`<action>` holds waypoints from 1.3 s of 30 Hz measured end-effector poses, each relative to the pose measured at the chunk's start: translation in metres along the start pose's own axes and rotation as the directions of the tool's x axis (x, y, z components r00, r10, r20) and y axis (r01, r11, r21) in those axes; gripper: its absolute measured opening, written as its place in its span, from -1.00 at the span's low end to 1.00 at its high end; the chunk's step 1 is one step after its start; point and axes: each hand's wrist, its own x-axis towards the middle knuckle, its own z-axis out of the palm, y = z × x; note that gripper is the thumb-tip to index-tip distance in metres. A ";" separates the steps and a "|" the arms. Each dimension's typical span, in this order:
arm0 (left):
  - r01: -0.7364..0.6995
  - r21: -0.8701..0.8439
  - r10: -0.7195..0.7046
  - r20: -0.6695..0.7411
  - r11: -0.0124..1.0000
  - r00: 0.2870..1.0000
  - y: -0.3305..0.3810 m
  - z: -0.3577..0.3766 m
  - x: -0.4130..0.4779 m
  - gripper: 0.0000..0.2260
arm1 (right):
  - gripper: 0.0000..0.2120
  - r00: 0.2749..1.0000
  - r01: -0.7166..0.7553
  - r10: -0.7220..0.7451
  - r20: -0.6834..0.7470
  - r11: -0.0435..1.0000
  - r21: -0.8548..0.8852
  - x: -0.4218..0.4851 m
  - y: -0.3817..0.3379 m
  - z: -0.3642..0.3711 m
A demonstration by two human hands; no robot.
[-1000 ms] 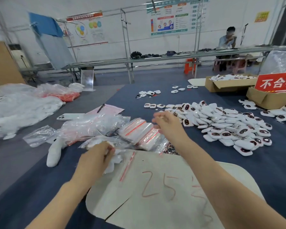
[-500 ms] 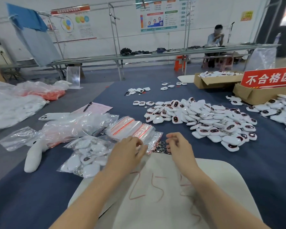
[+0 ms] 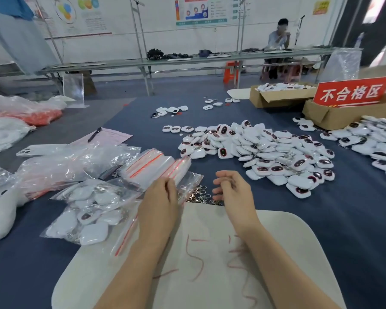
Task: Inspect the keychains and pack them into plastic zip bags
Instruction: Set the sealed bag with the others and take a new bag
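My left hand (image 3: 162, 204) lies at the near edge of a stack of empty zip bags (image 3: 152, 166) with red seal strips, its fingertips pinching the top bag's edge. My right hand (image 3: 233, 190) hovers beside it with fingers loosely curled and nothing in it, just over a small heap of metal clasps (image 3: 198, 196). A filled zip bag of white keychains (image 3: 87, 210) lies to the left. A big pile of loose white keychains (image 3: 267, 152) with dark red faces covers the blue cloth to the right.
A white board (image 3: 210, 275) with red writing lies under my forearms. Crumpled plastic bags (image 3: 60, 166), a phone (image 3: 40, 149) and a pen on pink paper (image 3: 94, 134) sit left. Cardboard boxes (image 3: 279, 97) and a red sign (image 3: 352, 92) stand far right. A person sits at the back bench.
My left hand let go of the filled bag and moved right to the stack of empty bags. My right hand drew back from the keychain pile toward the board.
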 end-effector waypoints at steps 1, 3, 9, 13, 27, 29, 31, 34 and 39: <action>0.030 -0.051 -0.033 -0.051 0.998 0.998 -0.002 -0.001 0.001 -0.79 | -0.69 1.000 0.000 0.000 0.000 1.000 0.004 0.000 0.001 0.000; 0.055 -0.112 -0.071 -0.143 0.992 0.987 -0.004 -0.007 0.004 -0.82 | -0.69 1.000 0.003 -0.003 -0.002 1.000 0.019 0.001 0.001 0.000; -0.110 -0.088 0.083 -0.269 0.990 0.960 0.018 -0.034 0.032 -0.79 | -0.71 1.000 -0.008 0.009 -0.001 0.998 0.060 0.001 -0.002 -0.003; -0.208 -0.262 0.138 -0.262 0.942 0.955 0.056 -0.061 0.053 -0.78 | -0.76 1.000 -0.022 0.022 0.000 0.990 0.138 0.001 -0.003 -0.004; 0.408 -0.848 -0.465 0.226 0.340 0.856 0.042 0.005 -0.024 -0.86 | -0.31 0.931 -0.364 0.280 0.232 0.727 0.583 0.007 -0.024 -0.044; 0.411 -0.829 -0.494 0.194 0.380 0.847 0.037 0.013 -0.030 -0.84 | -0.32 0.919 -0.394 0.306 0.248 0.726 0.564 0.005 -0.026 -0.045; 0.405 -0.777 -0.463 0.166 0.482 0.871 0.032 0.015 -0.030 -0.82 | -0.45 0.926 -0.378 0.319 0.203 0.788 0.486 0.001 -0.026 -0.046; 0.321 -0.643 -0.299 0.149 0.695 0.943 0.028 0.013 -0.032 -0.74 | -0.75 0.978 -0.205 0.208 0.011 0.957 0.207 -0.004 -0.017 -0.048; -0.031 -0.214 0.040 0.034 0.976 0.999 0.022 0.011 -0.026 -0.75 | -0.67 0.991 -0.025 0.002 -0.132 0.985 -0.172 -0.009 -0.004 -0.065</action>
